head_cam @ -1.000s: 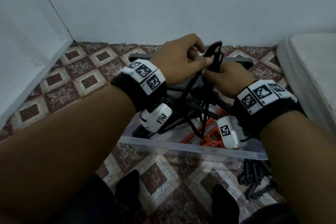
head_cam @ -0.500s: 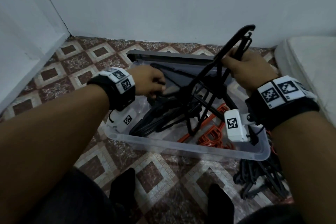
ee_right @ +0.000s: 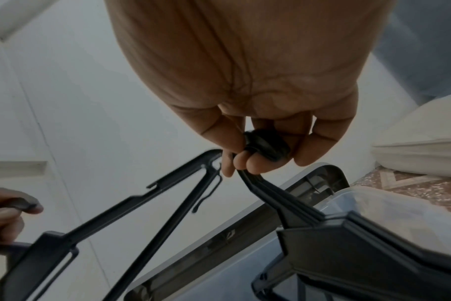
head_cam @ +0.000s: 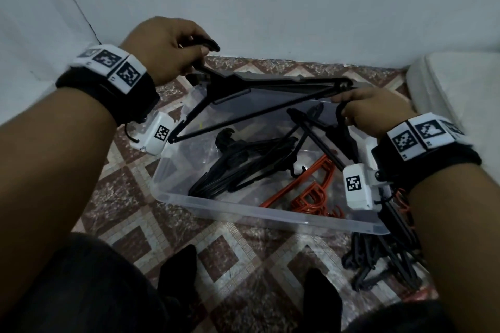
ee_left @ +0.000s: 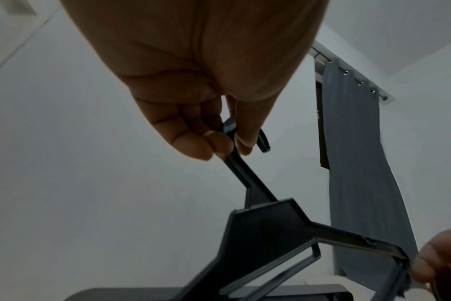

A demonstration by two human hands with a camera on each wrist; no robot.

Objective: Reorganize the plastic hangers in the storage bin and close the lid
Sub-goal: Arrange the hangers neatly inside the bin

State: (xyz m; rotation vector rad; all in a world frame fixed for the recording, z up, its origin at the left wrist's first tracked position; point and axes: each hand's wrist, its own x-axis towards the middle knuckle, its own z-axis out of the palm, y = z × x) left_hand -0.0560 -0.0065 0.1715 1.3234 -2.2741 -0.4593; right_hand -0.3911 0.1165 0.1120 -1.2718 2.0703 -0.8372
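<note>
Black plastic hanger [head_cam: 259, 105]: light, stiff, snag-prone, so best held at the hook or neck. Thin triangular frame, held over the clear storage bin [head_cam: 243, 205]. Left hand [head_cam: 165, 48] at 11 o'clock pinches its hook. Right hand [head_cam: 376, 111] at 2 o'clock curls round the hooks of a black bunch [ee_right: 348, 240] and touches the hanger's tip. More black and orange hangers [head_cam: 311, 192] lie in the bin, lid [head_cam: 270, 81] open at 12.
</note>
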